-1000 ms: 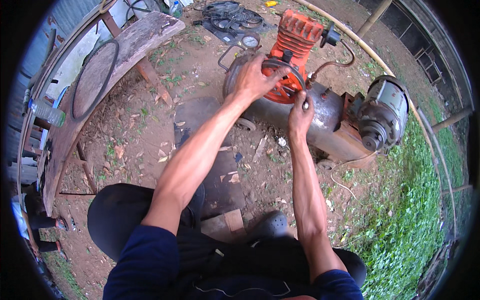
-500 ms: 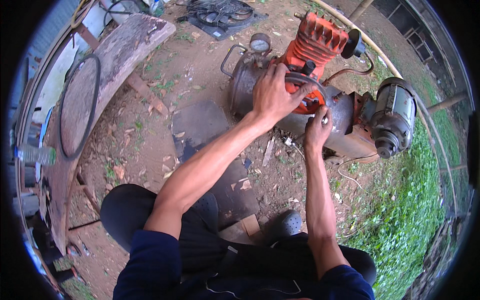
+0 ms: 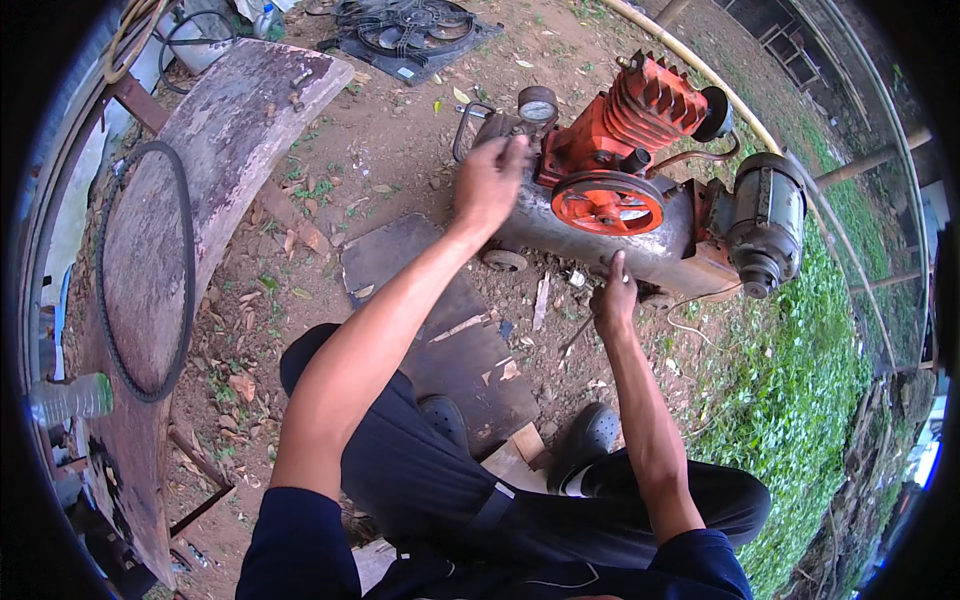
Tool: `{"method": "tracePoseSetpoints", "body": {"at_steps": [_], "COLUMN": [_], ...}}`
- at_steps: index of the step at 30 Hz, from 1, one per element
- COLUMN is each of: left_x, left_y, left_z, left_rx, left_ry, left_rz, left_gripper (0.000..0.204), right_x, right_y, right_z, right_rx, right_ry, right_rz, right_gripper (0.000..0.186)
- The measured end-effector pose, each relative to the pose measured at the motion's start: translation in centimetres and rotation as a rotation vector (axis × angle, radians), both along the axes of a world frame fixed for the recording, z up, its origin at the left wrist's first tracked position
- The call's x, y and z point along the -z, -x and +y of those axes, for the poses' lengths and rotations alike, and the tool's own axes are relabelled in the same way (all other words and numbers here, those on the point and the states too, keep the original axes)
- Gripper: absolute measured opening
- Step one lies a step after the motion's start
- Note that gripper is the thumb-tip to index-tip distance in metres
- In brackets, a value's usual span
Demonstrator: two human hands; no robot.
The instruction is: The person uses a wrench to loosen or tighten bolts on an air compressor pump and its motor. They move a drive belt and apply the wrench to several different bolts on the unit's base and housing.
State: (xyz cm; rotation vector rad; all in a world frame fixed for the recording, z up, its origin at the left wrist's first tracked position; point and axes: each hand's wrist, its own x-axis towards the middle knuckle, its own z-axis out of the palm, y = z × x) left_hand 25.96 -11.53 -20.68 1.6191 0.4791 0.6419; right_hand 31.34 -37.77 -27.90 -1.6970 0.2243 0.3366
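Note:
An air compressor stands before me, with a finned orange pump head [image 3: 645, 105] on a rusty grey tank [image 3: 560, 225]. Its orange pulley wheel [image 3: 607, 204] has a dark rim and carries no belt. My left hand [image 3: 488, 188] is over the tank's left end, near the round pressure gauge [image 3: 538, 104]; its fingers are blurred. Below the pulley, my right hand [image 3: 614, 298] is closed around a slim metal tool [image 3: 577, 337], whose thin shaft points down and left. The hand covers the rest of the tool, so its exact kind is unclear.
A grey electric motor [image 3: 765, 220] sits at the tank's right end. On the left, a weathered wooden bench [image 3: 235, 120] bears a black belt [image 3: 190, 270] and a plastic bottle [image 3: 75, 398]. A fan assembly [image 3: 410, 35] lies behind on the dirt. Flat dark boards [image 3: 470, 385] lie by my feet.
My left hand has left the pulley and moved left toward the tank's end. The right hand has dropped away from the pulley, still holding the tool. My view has shifted slightly.

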Motion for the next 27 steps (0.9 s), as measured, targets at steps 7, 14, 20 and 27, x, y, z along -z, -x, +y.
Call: {"method": "tracePoseSetpoints", "body": {"at_steps": [7, 14, 20, 27], "left_x": [5.7, 6.3, 6.3, 6.1], "left_y": [-4.2, -7.1, -7.4, -7.9], "left_z": [6.1, 9.2, 10.5, 9.6], "left_rx": [-0.843, -0.206, 0.005, -0.078], "left_ry": [-0.448, 0.226, 0.947, 0.818], "left_rz": [-0.009, 0.376, 0.137, 0.226], "left_gripper": [0.045, 0.072, 0.037, 0.035], "right_x": [-1.5, -9.2, -10.7, -11.1], "right_y": [-0.9, -2.8, -3.7, -4.3], "right_z": [1.9, 2.3, 2.1, 2.1], "right_rx": [0.125, -0.012, -0.287, -0.341], "right_ry": [0.045, 0.29, 0.545, 0.791], "right_rz": [-0.342, -0.878, -0.91, -0.845], "right_gripper": [0.056, 0.039, 0.047, 0.054]}}
